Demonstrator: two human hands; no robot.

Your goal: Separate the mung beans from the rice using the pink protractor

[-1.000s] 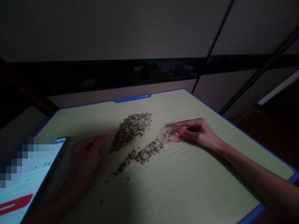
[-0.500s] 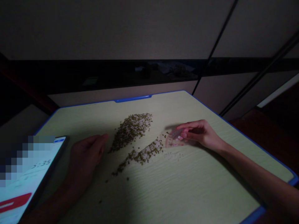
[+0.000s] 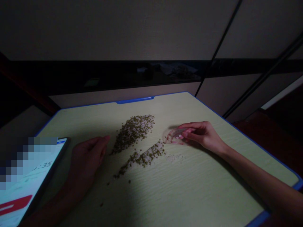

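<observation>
A clear protractor [image 3: 174, 140] with red markings is pinched between the thumb and fingers of my right hand [image 3: 201, 134]. It is tilted low over the table, its curved edge pointing left towards the grains. A large heap of mixed green beans and white rice [image 3: 133, 132] lies between my hands. Nearer to me is a smaller, stretched-out heap of the same mix [image 3: 146, 156]. A thin scatter of white rice grains [image 3: 175, 158] lies just below the protractor. My left hand [image 3: 88, 156], in shadow, rests loosely closed left of the large heap, with nothing visible in it.
The pale tabletop [image 3: 189, 189] has a blue rim and a blue handle [image 3: 135, 100] at its far edge. A lit phone or tablet [image 3: 35, 186] stands at the left. Several stray beans [image 3: 101, 205] lie near the front. Panelled cabinet doors [image 3: 106, 31] rise behind.
The protractor has turned in my right hand: its curved edge has shifted slightly left and up, away from the rice scatter. A few beans beside it have shifted. My left hand stays still.
</observation>
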